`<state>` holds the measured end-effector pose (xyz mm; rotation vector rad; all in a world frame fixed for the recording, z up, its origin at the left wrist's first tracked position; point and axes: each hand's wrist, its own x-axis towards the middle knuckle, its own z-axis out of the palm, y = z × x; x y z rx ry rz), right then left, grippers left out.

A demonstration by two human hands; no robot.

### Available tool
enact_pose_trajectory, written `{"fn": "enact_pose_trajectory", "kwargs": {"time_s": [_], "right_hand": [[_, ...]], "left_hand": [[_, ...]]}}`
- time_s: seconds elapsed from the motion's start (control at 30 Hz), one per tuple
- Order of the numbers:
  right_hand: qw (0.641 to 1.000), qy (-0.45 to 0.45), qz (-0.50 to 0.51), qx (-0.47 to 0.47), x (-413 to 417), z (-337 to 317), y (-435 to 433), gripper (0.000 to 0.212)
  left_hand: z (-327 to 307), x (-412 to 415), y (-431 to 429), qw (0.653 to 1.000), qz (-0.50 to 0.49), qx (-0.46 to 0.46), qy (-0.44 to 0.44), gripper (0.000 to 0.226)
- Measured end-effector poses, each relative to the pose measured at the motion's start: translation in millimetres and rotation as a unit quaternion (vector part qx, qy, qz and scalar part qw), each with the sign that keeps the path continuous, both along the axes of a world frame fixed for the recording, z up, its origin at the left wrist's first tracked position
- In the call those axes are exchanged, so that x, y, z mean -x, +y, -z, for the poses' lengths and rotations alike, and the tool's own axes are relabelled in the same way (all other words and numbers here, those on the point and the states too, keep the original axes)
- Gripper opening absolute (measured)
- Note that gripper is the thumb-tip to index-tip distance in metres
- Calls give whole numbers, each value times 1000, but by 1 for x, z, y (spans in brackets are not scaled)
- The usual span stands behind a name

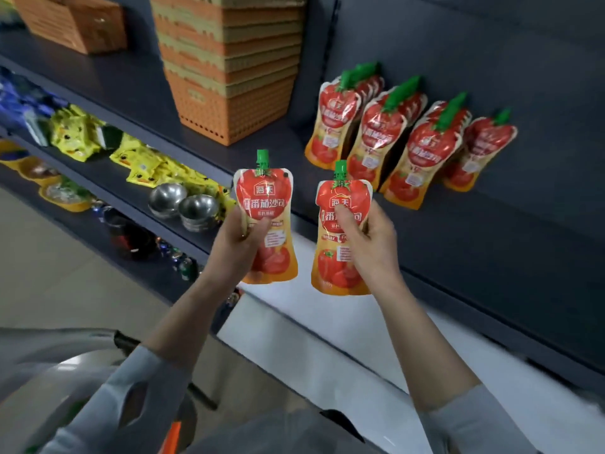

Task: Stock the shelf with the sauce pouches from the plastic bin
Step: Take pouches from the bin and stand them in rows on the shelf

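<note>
My left hand [240, 245] grips one red-and-orange tomato sauce pouch [266, 204] with a green cap, held upright. My right hand [366, 237] grips a second sauce pouch [337, 263] the same way, thumb across its front. Both pouches hover just in front of the dark shelf [474, 244]. On that shelf, further back, several rows of identical stocked pouches [393, 139] stand upright against the back panel. The plastic bin cannot be made out; only a blurred pale shape shows at the lower left.
A stack of orange perforated baskets [229, 83] stands on the shelf left of the stocked pouches, with another orange basket [72, 24] further left. The lower shelf holds yellow packets [144, 158] and steel bowls [183, 204]. A white shelf edge strip [311, 342] runs below my hands.
</note>
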<state>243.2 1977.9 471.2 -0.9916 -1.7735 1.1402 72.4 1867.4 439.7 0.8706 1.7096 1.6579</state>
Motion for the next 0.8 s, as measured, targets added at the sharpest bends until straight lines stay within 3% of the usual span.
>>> {"fn": "enact_pose_trajectory", "kwargs": {"time_s": [0.07, 0.27, 0.5, 0.8], "right_hand": [[999, 27, 24, -12, -25, -16, 23, 23], [993, 57, 105, -23, -97, -56, 90, 7], [983, 29, 181, 27, -161, -68, 174, 15], [975, 34, 211, 59, -162, -51, 257, 22]], "left_hand": [[-17, -19, 30, 999, 29, -10, 16, 39], [-50, -80, 108, 995, 67, -66, 33, 28], [-56, -120, 154, 988, 110, -99, 46, 40], [-44, -134, 181, 992, 95, -78, 35, 46]]}}
